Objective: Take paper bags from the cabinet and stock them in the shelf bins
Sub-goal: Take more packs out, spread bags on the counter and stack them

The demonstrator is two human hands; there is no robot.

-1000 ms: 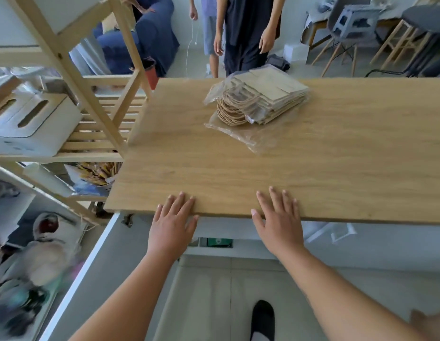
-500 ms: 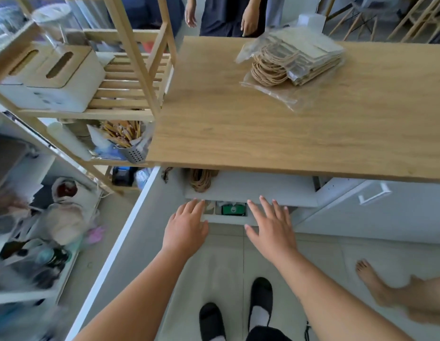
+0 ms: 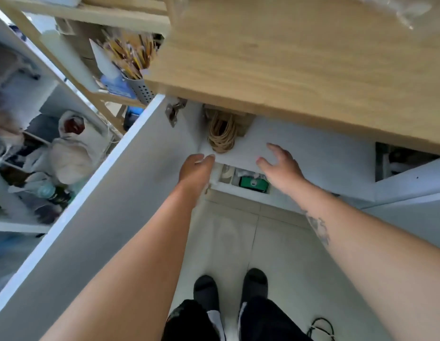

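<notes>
Under the wooden counter (image 3: 300, 60) the white cabinet stands with its door (image 3: 110, 205) swung open to the left. On the cabinet's upper shelf (image 3: 312, 153) lies a bundle of paper bags, of which I see mostly the looped twine handles (image 3: 222, 134). My left hand (image 3: 195, 169) reaches toward the shelf edge just below those handles, fingers curled, holding nothing. My right hand (image 3: 280, 168) hovers over the shelf edge to the right with fingers spread. A corner of clear plastic wrap (image 3: 398, 11) shows on the counter at top right.
A lower compartment holds a green item (image 3: 253, 184) and small boxes. A wooden shelf unit (image 3: 96, 16) at the left carries a grey holder of pencils (image 3: 138, 87). White shelves with bags (image 3: 74, 148) stand at far left. My feet (image 3: 228, 289) are on the tiled floor.
My view has dropped from the countertop to the open cabinet beneath it. Both hands left the counter edge and moved down and forward to the cabinet's upper shelf.
</notes>
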